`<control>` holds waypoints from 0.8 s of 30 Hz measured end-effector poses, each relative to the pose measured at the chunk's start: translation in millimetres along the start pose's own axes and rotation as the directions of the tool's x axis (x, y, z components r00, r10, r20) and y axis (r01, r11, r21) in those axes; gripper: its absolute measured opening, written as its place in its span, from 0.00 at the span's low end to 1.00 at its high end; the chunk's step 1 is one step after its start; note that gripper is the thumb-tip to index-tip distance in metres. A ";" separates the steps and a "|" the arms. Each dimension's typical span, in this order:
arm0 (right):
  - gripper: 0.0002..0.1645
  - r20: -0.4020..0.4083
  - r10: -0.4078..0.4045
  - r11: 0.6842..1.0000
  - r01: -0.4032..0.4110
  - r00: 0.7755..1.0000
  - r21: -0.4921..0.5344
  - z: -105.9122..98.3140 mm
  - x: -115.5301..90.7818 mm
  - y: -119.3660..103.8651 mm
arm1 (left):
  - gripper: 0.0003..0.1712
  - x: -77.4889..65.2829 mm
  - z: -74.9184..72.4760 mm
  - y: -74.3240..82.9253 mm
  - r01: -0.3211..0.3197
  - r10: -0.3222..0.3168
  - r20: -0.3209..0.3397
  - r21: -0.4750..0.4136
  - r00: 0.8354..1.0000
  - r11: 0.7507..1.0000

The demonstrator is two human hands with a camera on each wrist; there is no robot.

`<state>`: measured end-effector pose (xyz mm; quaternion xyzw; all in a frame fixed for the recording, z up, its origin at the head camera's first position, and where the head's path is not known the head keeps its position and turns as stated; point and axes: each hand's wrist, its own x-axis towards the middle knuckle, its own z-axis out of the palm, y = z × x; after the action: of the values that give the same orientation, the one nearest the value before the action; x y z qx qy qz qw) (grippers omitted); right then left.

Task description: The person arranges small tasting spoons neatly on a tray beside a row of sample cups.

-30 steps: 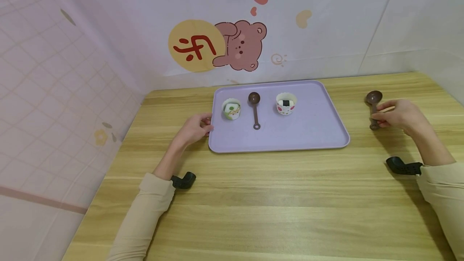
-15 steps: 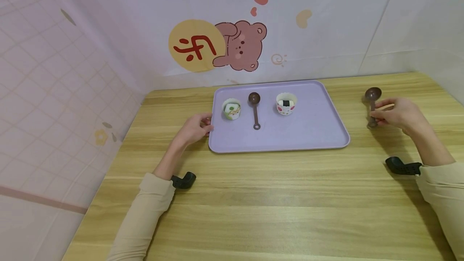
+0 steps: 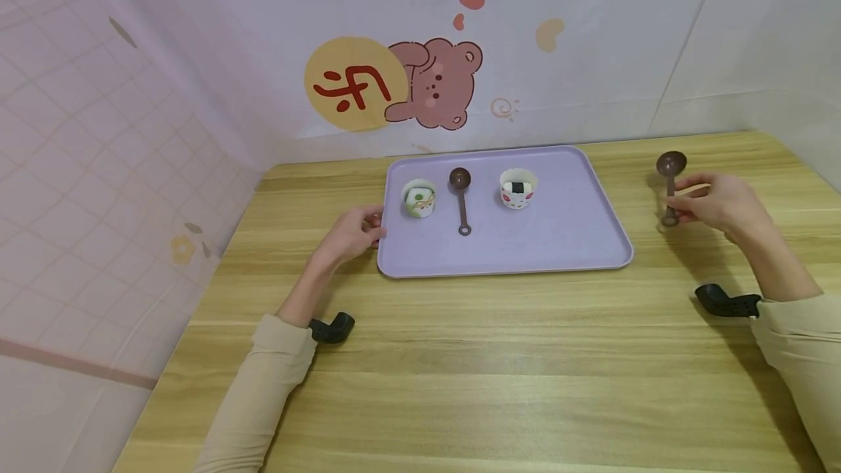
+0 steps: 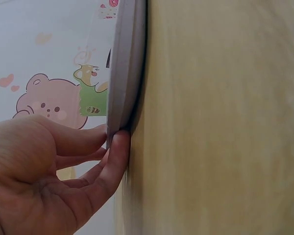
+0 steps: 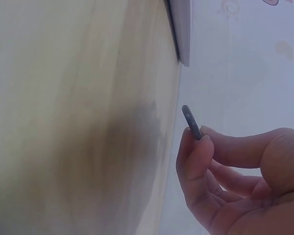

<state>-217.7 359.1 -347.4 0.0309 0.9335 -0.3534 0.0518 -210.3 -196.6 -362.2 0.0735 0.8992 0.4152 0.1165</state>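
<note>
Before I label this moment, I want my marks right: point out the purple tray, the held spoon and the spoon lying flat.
Purple tray [image 3: 558, 232]: head view, bare surface toward its right side.
Held spoon [image 3: 671, 163]: head view, on its bowl.
Lying spoon [image 3: 463, 204]: head view, middle of its handle.

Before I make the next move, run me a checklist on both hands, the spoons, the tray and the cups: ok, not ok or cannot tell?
1. Right hand has the held spoon: ok, pinched by the handle.
2. Held spoon off the table: ok, raised, its shadow apart from it.
3. Held spoon over the tray: not ok, it is beyond the tray's right side.
4. Left hand on the tray: ok at the left rim; how firmly, cannot tell.
5. Green-print cup and pink-print cup upright: ok.
6. Other spoon on the tray: ok, lying between the cups.
</note>
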 end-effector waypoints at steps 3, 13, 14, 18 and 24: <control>0.32 -0.004 -0.008 1.000 0.008 1.000 0.000 0.4 -0.2 -1.6 | 0.29 -0.1 0.1 -0.2 -0.001 0.001 0.000 0.003 1.000 1.000; 0.31 -0.023 -0.034 0.999 0.034 0.999 0.009 1.2 -0.3 -9.6 | 0.29 0.3 -0.2 -1.9 -0.014 0.014 -0.007 0.023 1.000 1.000; 0.31 -0.026 -0.037 0.999 0.038 0.999 0.008 1.3 -0.5 -10.8 | 0.29 0.7 -0.1 -2.4 -0.016 0.016 -0.007 0.025 1.000 1.000; 0.30 -0.035 -0.050 0.999 0.050 0.998 -0.010 2.1 -1.5 -15.3 | 0.29 1.5 0.2 -3.7 -0.017 0.017 -0.003 0.031 1.000 0.999; 0.31 -0.058 -0.074 0.997 0.073 0.996 -0.017 3.5 -2.5 -21.0 | 0.29 1.6 0.0 -3.0 -0.014 0.014 0.003 0.029 1.000 0.999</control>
<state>-216.9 341.0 -336.0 0.0064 0.9377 -0.3471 0.0114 -211.9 -198.2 -364.7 0.0819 0.9045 0.4029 0.1137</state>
